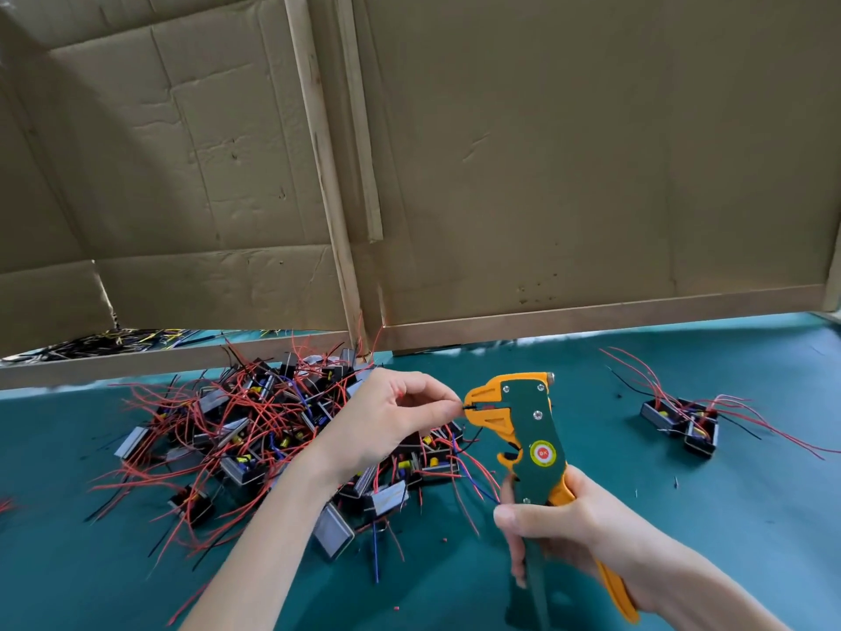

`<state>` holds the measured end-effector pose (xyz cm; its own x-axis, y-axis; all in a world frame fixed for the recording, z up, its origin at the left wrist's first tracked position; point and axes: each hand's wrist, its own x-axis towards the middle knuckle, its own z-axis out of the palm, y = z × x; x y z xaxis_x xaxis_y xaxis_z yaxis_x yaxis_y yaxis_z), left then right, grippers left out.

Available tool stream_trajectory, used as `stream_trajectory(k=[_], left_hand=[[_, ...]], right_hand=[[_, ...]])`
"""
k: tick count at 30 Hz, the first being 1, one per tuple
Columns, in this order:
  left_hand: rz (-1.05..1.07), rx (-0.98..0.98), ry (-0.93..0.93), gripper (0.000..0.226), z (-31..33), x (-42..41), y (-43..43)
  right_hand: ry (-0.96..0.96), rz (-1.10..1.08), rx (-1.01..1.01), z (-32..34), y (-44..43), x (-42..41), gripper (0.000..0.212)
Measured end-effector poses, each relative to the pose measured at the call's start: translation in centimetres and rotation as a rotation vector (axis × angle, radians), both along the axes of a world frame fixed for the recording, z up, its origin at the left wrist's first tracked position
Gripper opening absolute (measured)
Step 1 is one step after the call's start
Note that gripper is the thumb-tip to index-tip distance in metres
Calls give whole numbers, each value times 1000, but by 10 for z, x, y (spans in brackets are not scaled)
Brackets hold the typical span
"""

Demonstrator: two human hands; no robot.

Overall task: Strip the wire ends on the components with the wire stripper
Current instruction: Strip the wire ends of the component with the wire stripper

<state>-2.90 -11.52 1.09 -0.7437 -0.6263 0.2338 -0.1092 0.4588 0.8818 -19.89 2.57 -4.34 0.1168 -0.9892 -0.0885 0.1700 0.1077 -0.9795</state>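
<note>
Meanwhile, right hand (587,521) grips stripper (530,441); left hand (391,421) pinches wire (468,408).

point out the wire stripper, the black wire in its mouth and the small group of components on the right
wire stripper (533,429): head view, green side plate.
black wire (468,408): head view, the end at the stripper's mouth.
components on the right (701,441): head view, nearer one's dark housing.

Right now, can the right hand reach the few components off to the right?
Probably not yet. Bare green mat lies between the right hand and those components, so the way is free, but it grips the wire stripper, whose jaws hold a wire pinched by the left hand.
</note>
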Motion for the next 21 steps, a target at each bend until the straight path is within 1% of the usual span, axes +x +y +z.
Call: stream_trajectory(k=[3,5,6,7,10,12,14,16,18,21], left_hand=[[-20,9,-21,12,-1,1,-2],[-1,-5,-54,7,-8,-2,-3],[11,-6,-68,6,-12,-4,-4],[26,-2,-73,5,-17,-6,-5],[123,-19,-47,6,-33,-13,-7],[202,-38,-7,12,-45,-17,-6],[246,-84,-9,20,-57,-19,-4],[224,-141,-82,23,-66,-20,-5],[162,-162,-138,21,-69,-19,-6],[85,-180,-240,16,-64,-16,-9]], right_hand=[[94,-121,14,-4,-2,8,35],[115,-211,35,-9,-5,11,43],[109,-218,54,-10,-5,11,43],[86,-206,76,-10,-6,10,40],[-106,-168,112,-8,-8,1,26],[-148,-183,107,-7,-10,-6,15],[-171,-212,103,-7,-12,-12,13],[-179,-237,107,-8,-14,-16,19],[-190,-260,109,-7,-14,-18,16],[-213,-277,134,-10,-16,-20,18]])
